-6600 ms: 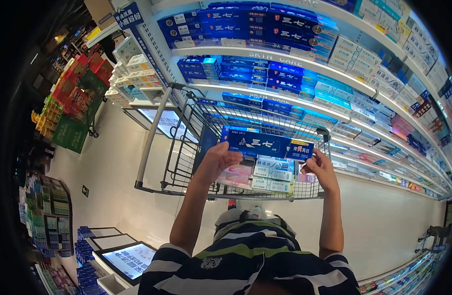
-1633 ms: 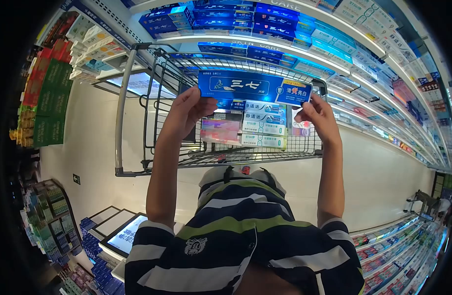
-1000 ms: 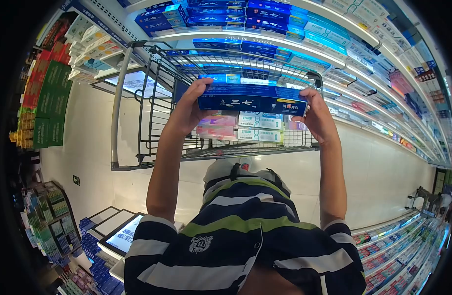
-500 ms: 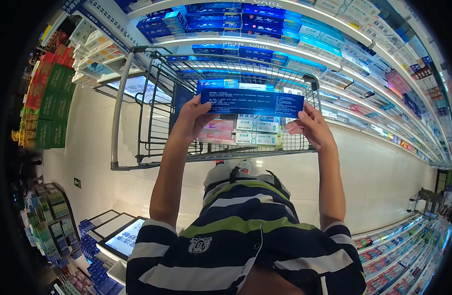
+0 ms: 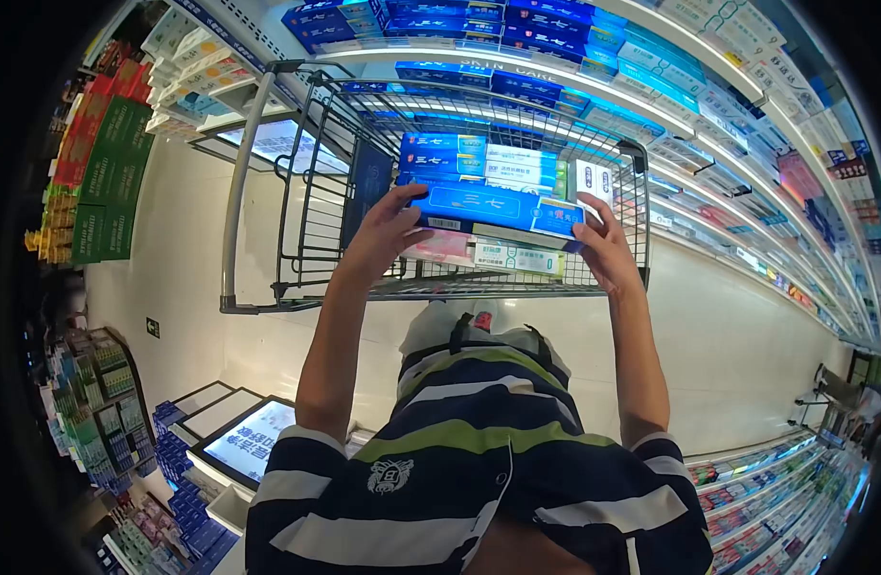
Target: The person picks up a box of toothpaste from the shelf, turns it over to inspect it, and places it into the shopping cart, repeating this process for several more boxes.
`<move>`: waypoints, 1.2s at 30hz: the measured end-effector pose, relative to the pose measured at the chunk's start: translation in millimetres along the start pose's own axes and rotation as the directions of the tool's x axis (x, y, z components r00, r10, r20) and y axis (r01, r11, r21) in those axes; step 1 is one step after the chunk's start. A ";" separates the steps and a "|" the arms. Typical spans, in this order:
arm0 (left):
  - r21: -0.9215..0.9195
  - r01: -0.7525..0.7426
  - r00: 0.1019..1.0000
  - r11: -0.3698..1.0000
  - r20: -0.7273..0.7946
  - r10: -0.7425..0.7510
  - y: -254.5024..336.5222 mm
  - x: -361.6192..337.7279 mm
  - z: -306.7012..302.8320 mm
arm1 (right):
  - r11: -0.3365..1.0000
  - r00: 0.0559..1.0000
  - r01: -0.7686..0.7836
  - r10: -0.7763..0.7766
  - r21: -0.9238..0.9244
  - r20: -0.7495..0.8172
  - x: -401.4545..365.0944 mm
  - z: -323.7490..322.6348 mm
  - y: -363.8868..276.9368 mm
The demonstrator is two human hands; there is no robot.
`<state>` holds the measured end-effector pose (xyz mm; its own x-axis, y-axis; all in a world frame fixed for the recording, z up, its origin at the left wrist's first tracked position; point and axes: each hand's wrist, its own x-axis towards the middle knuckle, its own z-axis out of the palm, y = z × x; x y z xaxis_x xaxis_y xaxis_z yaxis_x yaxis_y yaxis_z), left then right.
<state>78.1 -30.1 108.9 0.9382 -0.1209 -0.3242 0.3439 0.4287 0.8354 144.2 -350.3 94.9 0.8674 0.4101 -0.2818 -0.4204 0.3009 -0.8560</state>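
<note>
A long blue toothpaste box (image 5: 498, 209) lies between my two hands, over the shopping cart (image 5: 634, 158). Its printed front and a darker side with a barcode show. My left hand (image 5: 383, 240) is closed on the box's left end, while the fingers of my right hand (image 5: 608, 251) grip the right end. Under and behind it in the cart lie more boxes: blue ones (image 5: 440, 153), a white one (image 5: 594, 179), a green-and-white one (image 5: 517, 257) and a pink one (image 5: 440, 246).
Shelves packed with boxed goods (image 5: 651, 65) run along the far side and curve off to the right. Green and red stacked cartons (image 5: 114, 177) stand at left. A lit display screen (image 5: 249, 439) is at lower left, and more shelves (image 5: 776, 508) stand at lower right.
The box has turned from its dark, text-covered face to its bright blue front and moved slightly lower, both hands still holding its ends. The cart appears slightly higher and further right in view.
</note>
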 end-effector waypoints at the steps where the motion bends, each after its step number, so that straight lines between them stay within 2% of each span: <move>1: 0.014 0.011 0.996 1.000 -0.093 -0.009 -6.4 4.8 -5.1 | 0.996 0.998 -0.010 0.015 0.090 -0.053 3.0 10.7 3.9; 2: 0.025 0.024 0.983 0.999 -0.185 -0.019 -13.5 10.1 -11.0 | 0.996 0.998 -0.022 0.027 0.088 -0.052 9.1 12.2 12.0; 4: 0.004 0.041 0.972 0.999 -0.230 -0.039 -26.1 18.3 -21.6 | 0.967 0.960 -0.193 0.221 0.167 -0.171 23.6 7.3 41.8; 6: -0.111 -0.005 0.930 0.994 -0.366 -0.036 -39.3 25.9 -32.0 | 0.955 0.940 -0.275 0.291 0.107 -0.180 34.5 -0.9 69.2; 8: -0.180 0.009 0.916 0.984 -0.394 -0.081 -73.0 42.9 -67.2 | 0.895 0.885 -0.445 0.444 0.020 -0.140 47.5 -9.1 95.7; 10: -0.479 0.135 0.883 0.868 -0.339 -0.325 -110.8 60.0 -105.7 | 0.884 0.878 -0.467 0.461 -0.019 -0.133 58.3 -10.1 119.6; 12: -0.472 0.105 0.870 0.875 -0.383 -0.311 -136.3 74.3 -119.5 | 0.889 0.881 -0.458 0.456 0.017 -0.128 72.2 -3.0 133.3; 13: -0.558 0.088 0.794 0.825 -0.461 -0.397 -144.0 82.7 -123.3 | 0.880 0.863 -0.474 0.471 0.027 -0.182 78.9 1.0 138.1; 15: -0.692 0.063 0.623 0.720 -0.536 -0.570 -142.2 94.3 -117.1 | 0.864 0.849 -0.503 0.501 0.034 -0.171 97.2 -15.5 170.9; 16: -0.698 0.070 0.619 0.712 -0.529 -0.580 -150.3 101.1 -125.2 | 0.851 0.840 -0.523 0.523 0.037 -0.149 105.6 -22.6 183.1; 18: -0.728 0.001 0.661 0.685 -0.514 -0.547 -187.9 113.9 -147.2 | 0.831 0.804 -0.555 0.549 0.044 -0.228 118.2 -18.8 194.4; 20: -0.738 0.011 0.634 0.675 -0.517 -0.576 -213.3 127.0 -166.9 | 0.831 0.814 -0.556 0.547 0.009 -0.198 129.2 -22.6 211.8; 22: -0.756 0.005 0.550 0.654 -0.544 -0.633 -226.5 136.4 -177.8 | 0.822 0.803 -0.569 0.554 -0.007 -0.222 139.2 -26.3 229.0; 24: -0.764 0.021 0.535 0.645 -0.536 -0.653 -227.7 144.9 -181.5 | 0.823 0.807 -0.566 0.541 -0.047 -0.237 149.9 -22.4 235.7; 26: -0.786 -0.023 0.483 0.618 -0.549 -0.682 -229.3 153.1 -188.0 | 0.811 0.804 -0.577 0.543 -0.098 -0.244 160.1 -21.4 240.8; 28: -0.796 0.003 0.474 0.605 -0.531 -0.702 -232.3 158.4 -196.6 | 0.774 0.803 -0.592 0.545 -0.224 -0.240 169.2 -22.3 245.0; 30: -0.801 0.040 0.466 0.598 -0.514 -0.720 -236.6 165.3 -203.5 | 0.785 0.815 -0.576 0.530 -0.229 -0.233 176.9 -22.1 248.3; 32: -0.810 0.029 0.461 0.586 -0.509 -0.727 -236.4 169.1 -204.4 | 0.753 0.800 -0.594 0.515 -0.283 -0.309 180.9 -19.1 249.3; 33: -0.814 0.013 0.465 0.581 -0.509 -0.724 -233.5 172.1 -203.4 | 0.715 0.807 -0.579 0.434 -0.393 -0.401 183.3 -13.2 251.6; 34: -0.816 0.011 0.468 0.578 -0.507 -0.724 -230.0 176.3 -201.4 | 0.713 0.808 -0.577 0.431 -0.397 -0.401 188.6 -9.3 252.1; 36: -0.766 0.139 0.406 0.628 -0.534 -0.742 -215.3 180.1 -192.7 | 0.443 0.864 -0.500 0.204 -0.744 -0.460 194.3 -11.5 267.2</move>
<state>165.7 28.4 -214.9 0.1053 0.1115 -0.9882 0.3171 0.9380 0.1397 203.6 -200.2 -193.5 0.7863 0.0197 -0.6175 -0.4225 -0.7120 -0.5608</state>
